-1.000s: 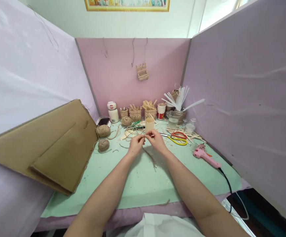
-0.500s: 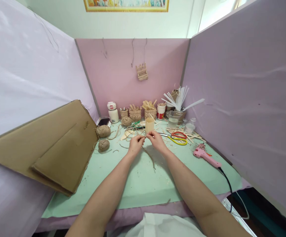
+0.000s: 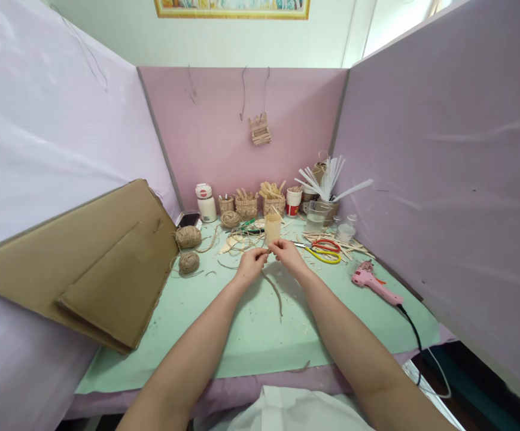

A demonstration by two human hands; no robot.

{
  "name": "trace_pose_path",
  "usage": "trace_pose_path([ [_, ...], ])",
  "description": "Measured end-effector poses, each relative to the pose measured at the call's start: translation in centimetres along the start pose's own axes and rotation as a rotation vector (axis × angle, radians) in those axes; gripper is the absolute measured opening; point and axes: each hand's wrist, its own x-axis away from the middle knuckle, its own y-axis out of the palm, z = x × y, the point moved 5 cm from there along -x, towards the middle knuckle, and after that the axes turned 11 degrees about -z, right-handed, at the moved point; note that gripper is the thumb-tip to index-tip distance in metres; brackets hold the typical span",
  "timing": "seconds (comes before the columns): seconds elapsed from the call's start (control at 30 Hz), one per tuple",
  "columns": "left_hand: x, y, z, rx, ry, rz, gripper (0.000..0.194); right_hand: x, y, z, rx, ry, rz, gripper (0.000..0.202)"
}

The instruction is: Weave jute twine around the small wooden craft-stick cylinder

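Note:
My left hand (image 3: 251, 263) and my right hand (image 3: 286, 254) meet over the middle of the table, fingertips pinched close together. Between them they hold a length of brown twine (image 3: 276, 290), whose loose end hangs down in a curve toward me. Just behind the fingertips stands a small pale wooden-stick cup (image 3: 273, 228), upright on the table. Red-and-yellow-handled scissors (image 3: 325, 252) lie right of my right hand, blades pointing toward it. A tangle of loose twine (image 3: 242, 239) lies beyond my left hand.
Twine balls (image 3: 188, 262) sit at the left, near a folded cardboard sheet (image 3: 107, 281). A pink glue gun (image 3: 374, 284) with a black cord lies at the right. Stick-filled baskets (image 3: 246, 208), a white jar (image 3: 206, 206) and a water cup (image 3: 316, 218) line the back.
Both hands have shifted slightly to the right, still pinching the twine. Its hanging end has swung a little and curves more smoothly.

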Motion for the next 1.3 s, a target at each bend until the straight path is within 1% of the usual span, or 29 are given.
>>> trace_pose_path([
  [0.23, -0.1, 0.1, 0.1, 0.006, 0.011, -0.028, 0.022, 0.1, 0.3, 0.2, -0.091, 0.039, -0.042, 0.021],
  [0.33, -0.1, 0.0, 0.1, 0.044, 0.0, -0.037, 0.022, 0.0, 0.2, 0.0, -0.102, -0.006, -0.017, 0.019],
  [0.47, -0.2, 0.0, -0.1, 0.098, -0.036, -0.032, 0.024, 0.0, 0.0, -0.6, -0.015, -0.097, 0.057, 0.016],
  [0.57, -0.2, 0.1, -0.2, 0.119, -0.064, 0.0, 0.024, 0.4, 0.1, -1.2, 0.092, -0.152, 0.134, 0.014],
  [0.63, -0.1, 0.1, -0.3, 0.126, -0.082, 0.031, 0.026, 0.6, 0.3, -1.4, 0.133, -0.168, 0.158, 0.013],
  [0.77, 0.1, -0.1, -0.6, 0.106, -0.104, 0.093, 0.028, 0.6, 0.6, -1.2, 0.096, -0.146, 0.126, 0.016],
  [0.93, 0.1, -0.4, -0.6, 0.049, -0.069, 0.132, 0.025, 0.3, 0.7, -0.8, 0.0, -0.078, 0.073, 0.019],
  [1.0, 0.1, -0.6, -0.6, 0.044, -0.058, 0.152, 0.026, 0.3, 0.7, -0.8, -0.018, -0.069, 0.081, 0.021],
  [1.17, 0.1, -1.0, -0.7, 0.068, -0.047, 0.206, 0.026, 0.5, 0.5, -1.0, -0.017, -0.083, 0.149, 0.025],
  [1.3, 0.1, -0.9, -1.0, 0.089, -0.044, 0.216, 0.026, 0.6, 0.6, -1.2, 0.027, -0.076, 0.151, 0.024],
])
